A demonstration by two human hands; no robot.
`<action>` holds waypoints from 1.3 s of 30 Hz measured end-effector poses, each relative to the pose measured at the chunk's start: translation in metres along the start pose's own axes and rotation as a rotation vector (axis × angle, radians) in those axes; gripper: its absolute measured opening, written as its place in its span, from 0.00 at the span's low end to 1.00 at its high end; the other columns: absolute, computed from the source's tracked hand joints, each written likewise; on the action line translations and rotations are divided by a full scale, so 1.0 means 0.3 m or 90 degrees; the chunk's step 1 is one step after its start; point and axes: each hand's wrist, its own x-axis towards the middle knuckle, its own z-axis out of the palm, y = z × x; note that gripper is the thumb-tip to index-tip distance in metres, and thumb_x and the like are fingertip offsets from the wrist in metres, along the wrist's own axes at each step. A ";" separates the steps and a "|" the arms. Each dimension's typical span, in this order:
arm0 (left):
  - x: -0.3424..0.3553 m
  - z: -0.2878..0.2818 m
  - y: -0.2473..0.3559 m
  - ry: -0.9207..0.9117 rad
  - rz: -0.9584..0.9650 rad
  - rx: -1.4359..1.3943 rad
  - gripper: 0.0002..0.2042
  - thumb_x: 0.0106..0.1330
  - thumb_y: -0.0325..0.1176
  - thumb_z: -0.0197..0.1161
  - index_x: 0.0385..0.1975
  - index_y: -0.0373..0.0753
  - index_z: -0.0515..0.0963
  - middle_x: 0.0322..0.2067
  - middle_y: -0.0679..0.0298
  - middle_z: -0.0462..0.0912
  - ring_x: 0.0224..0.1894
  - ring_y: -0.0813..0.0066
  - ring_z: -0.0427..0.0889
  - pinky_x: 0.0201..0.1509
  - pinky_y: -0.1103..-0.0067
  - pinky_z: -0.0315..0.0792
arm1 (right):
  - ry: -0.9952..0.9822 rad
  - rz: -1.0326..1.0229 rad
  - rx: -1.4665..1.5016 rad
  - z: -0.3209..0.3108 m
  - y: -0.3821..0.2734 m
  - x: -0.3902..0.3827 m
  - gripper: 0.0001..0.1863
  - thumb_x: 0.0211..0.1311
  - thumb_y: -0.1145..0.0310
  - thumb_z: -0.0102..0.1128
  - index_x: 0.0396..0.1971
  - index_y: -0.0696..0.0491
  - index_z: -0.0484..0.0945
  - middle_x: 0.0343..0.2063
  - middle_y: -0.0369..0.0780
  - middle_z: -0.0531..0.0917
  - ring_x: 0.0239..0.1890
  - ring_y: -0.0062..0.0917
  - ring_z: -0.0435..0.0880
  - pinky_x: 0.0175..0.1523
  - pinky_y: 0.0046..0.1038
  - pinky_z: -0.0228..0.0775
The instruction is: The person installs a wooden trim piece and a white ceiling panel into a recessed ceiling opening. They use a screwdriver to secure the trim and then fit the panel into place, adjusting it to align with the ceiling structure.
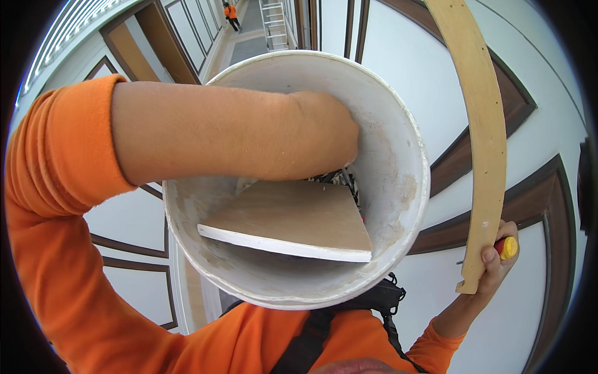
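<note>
My left hand (327, 134) reaches down into a white, stained bucket (398, 168). Its fingers are hidden below the wrist, so I cannot tell whether they grip anything. Beneath that forearm, a brown board with a white edge (293, 218) lies slantwise inside the bucket. Small dark pieces, perhaps screws (342, 179), show past the board's far side. My right hand (501, 255) is closed around the lower end of a long, light wooden strip (486, 124). Pressed against the strip in the same grip is a screwdriver with a red and yellow handle (509, 247).
White wall panels with dark brown trim (523, 199) stand close on the right. Up the corridor are a ladder (274, 25) and another person in orange (231, 14). A black strap (305, 343) crosses my chest, and a black bag (380, 296) hangs below the bucket.
</note>
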 end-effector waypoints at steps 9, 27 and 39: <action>0.007 0.039 -0.048 0.125 0.012 0.013 0.07 0.60 0.30 0.63 0.31 0.40 0.88 0.35 0.58 0.90 0.39 0.59 0.91 0.39 0.66 0.86 | -0.016 0.000 0.061 0.027 -0.045 0.022 0.24 0.50 0.56 0.80 0.30 0.54 0.73 0.26 0.32 0.76 0.26 0.14 0.70 0.34 0.18 0.63; -0.335 -0.088 -0.181 0.146 -0.138 -0.234 0.19 0.69 0.42 0.51 0.50 0.42 0.83 0.43 0.47 0.87 0.47 0.45 0.85 0.56 0.58 0.77 | -0.052 -0.049 0.294 0.075 -0.173 0.132 0.21 0.63 0.62 0.73 0.47 0.60 0.80 0.36 0.38 0.85 0.34 0.17 0.82 0.41 0.21 0.75; -0.314 -0.102 -0.145 0.203 -0.099 -0.118 0.12 0.69 0.38 0.56 0.38 0.39 0.84 0.34 0.54 0.88 0.39 0.54 0.88 0.48 0.64 0.80 | 0.049 -0.174 0.238 0.071 -0.297 0.114 0.24 0.65 0.57 0.69 0.50 0.60 0.77 0.35 0.36 0.81 0.34 0.15 0.78 0.40 0.21 0.73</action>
